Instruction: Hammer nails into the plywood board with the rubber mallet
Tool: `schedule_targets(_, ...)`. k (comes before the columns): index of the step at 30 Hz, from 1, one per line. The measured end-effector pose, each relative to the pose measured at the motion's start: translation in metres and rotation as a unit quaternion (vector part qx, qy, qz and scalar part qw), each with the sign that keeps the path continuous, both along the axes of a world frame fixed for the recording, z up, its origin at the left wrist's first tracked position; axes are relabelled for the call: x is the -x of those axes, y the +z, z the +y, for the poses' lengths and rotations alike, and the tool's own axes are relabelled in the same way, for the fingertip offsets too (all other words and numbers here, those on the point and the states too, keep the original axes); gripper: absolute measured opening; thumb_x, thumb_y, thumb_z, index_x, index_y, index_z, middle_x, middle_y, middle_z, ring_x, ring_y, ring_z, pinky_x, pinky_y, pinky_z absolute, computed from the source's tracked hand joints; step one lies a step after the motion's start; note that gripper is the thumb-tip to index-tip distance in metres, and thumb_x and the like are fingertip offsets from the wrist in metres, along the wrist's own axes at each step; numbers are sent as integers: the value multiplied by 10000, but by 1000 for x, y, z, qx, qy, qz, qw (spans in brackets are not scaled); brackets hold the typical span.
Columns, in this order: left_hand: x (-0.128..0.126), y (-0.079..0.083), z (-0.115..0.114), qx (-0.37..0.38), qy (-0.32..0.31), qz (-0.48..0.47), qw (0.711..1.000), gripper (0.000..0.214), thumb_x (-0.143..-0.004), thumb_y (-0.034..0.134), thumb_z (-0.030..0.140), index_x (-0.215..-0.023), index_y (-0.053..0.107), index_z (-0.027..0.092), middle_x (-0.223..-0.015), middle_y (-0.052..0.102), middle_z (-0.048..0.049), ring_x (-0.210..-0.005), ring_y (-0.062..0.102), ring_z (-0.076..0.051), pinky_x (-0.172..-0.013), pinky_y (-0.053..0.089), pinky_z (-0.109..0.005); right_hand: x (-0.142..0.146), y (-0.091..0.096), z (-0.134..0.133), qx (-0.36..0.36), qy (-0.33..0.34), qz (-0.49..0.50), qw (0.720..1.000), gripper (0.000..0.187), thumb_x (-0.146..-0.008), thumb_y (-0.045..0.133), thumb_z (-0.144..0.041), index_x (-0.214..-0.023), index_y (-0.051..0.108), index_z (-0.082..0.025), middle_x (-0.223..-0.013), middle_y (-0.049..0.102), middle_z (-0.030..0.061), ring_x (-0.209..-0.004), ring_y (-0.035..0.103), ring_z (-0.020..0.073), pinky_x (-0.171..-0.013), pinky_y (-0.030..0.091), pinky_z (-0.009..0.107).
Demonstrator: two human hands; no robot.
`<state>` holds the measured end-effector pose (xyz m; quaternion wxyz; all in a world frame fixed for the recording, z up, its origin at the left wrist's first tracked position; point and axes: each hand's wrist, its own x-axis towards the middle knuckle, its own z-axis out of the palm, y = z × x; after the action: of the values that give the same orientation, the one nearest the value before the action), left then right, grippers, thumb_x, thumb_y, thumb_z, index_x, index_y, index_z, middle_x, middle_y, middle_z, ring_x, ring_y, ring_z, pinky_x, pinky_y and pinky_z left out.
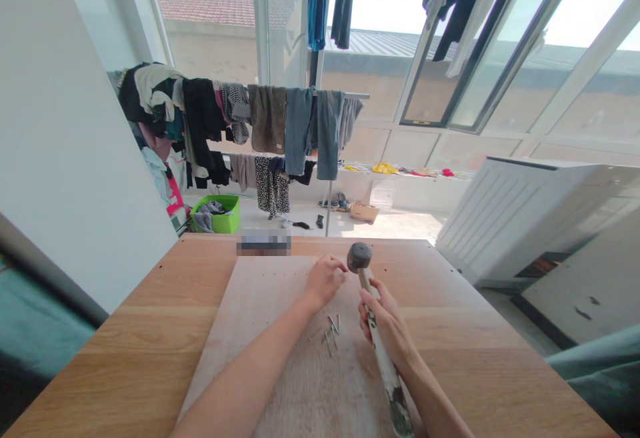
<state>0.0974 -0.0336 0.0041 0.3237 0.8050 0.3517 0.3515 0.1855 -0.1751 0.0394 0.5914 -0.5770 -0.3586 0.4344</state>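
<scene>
My right hand [383, 321] is wrapped round the pale wooden handle of a mallet [361, 259], whose dark head is raised just above a thin pale board [260, 305]. My left hand [325, 278] is closed in a pinch just left of the mallet head; what it pinches is too small to make out. Several loose nails [331, 331] lie on the board between my two forearms. The board rests on a wooden tabletop [150, 331].
Beyond the table's far edge stands a drying rack hung with clothes [270, 125], with a green basket [217, 215] on the floor. White panels [530, 211] lean at the right. A white wall [65, 158] stands close on the left.
</scene>
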Motion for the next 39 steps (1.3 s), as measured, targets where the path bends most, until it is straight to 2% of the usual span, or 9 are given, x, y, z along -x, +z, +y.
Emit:
schedule_targets(9, 0, 0, 0, -4, -5, -1, 1000, 88, -764, 709, 145, -795, 745, 219, -920, 677, -10, -893, 644, -169, -845, 486, -285, 0, 3, 0, 3, -10, -12, 1000, 621, -774, 624, -610, -1212, 411, -224, -534, 473, -117, -316, 385, 83, -291, 312, 180)
schedule_targets(23, 0, 0, 1, 0, -11, 8, 1000, 127, -777, 684, 139, -821, 757, 233, -944, 689, -12, -907, 648, -169, -848, 493, -283, -2, -3, 0, 2, 11, -13, 1000, 559, -803, 625, -568, -1199, 438, -221, -548, 495, -103, -328, 408, 86, -303, 310, 183)
schedule_targets(26, 0, -1, 1, -2, -7, 6, 1000, 77, -774, 701, 173, -797, 751, 227, -945, 688, -13, -901, 648, -170, -851, 495, -288, -2, -3, 0, -5, 2, -13, 1000, 553, -815, 611, -566, -1214, 432, -228, -550, 491, -106, -323, 399, 85, -299, 310, 184)
schedule_targets(31, 0, 0, 1, 0, -10, 9, 1000, 111, -768, 691, 140, -806, 753, 224, -960, 691, -19, -929, 644, -176, -865, 490, -291, -1, 0, -1, 6, 2, -15, 1000, 578, -775, 635, -580, -1175, 440, -210, -548, 490, -104, -331, 400, 82, -303, 316, 184)
schedule_targets(39, 0, 1, 0, 2, -10, 10, 1000, 102, -765, 694, 155, -803, 752, 229, -951, 687, -17, -923, 646, -179, -864, 495, -297, -2, -4, 0, -1, 5, -18, 1000, 536, -801, 619, -542, -1186, 441, -214, -544, 493, -102, -328, 400, 85, -295, 308, 182)
